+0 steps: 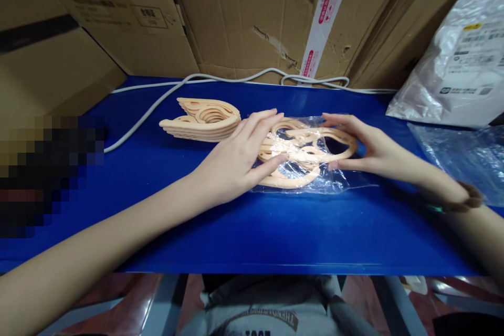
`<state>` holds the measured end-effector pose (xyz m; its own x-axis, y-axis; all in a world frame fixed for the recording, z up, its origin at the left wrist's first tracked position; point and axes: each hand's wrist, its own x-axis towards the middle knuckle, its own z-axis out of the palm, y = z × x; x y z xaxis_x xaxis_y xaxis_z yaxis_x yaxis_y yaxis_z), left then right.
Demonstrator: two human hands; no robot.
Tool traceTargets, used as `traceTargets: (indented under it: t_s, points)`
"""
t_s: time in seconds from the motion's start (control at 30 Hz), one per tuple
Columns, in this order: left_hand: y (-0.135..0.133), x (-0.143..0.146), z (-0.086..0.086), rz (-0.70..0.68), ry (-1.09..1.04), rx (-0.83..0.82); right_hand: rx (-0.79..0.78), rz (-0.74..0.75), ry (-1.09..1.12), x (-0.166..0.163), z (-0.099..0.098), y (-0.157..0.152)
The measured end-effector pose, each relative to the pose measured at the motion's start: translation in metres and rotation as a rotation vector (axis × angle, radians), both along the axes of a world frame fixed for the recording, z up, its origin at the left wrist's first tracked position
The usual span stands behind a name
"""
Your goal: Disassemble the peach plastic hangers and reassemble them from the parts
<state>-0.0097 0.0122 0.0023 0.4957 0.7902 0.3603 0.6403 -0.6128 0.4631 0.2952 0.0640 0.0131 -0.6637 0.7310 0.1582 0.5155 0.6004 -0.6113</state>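
A clear plastic bag (315, 181) lies on the blue table (244, 231) with peach-coloured plastic hangers (303, 149) inside it. My left hand (240, 160) grips the left end of the bagged hangers, thumb underneath and fingers laid over the top. My right hand (368, 144) holds the right end, fingers curved over the rim and thumb below. Just to the left, a stack of the same peach hangers (202, 121) lies bare on the table, apart from both hands.
A white cable (157, 102) runs along the table's back edge. Cardboard boxes (236, 10) stand behind. A silvery parcel bag (460, 58) and loose clear plastic bags (464, 155) lie at the right. A blurred patch covers the left edge.
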Motion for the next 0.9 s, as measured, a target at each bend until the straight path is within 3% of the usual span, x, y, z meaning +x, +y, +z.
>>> traceTargets:
  t_s: [0.13,0.43,0.63,0.9]
  points:
    - [-0.01,0.002,0.007,0.056,-0.108,-0.032,0.03,0.025,0.002,-0.007,-0.006,-0.003]
    - [0.003,-0.007,0.0,0.093,-0.374,-0.264,-0.015,0.017,-0.126,0.012,0.014,0.004]
    - [0.007,-0.007,-0.005,0.082,-0.429,-0.302,-0.012,0.008,-0.097,0.009,0.013,0.003]
    - [0.003,-0.006,0.002,0.074,-0.409,-0.308,-0.011,0.007,-0.032,-0.001,0.008,-0.003]
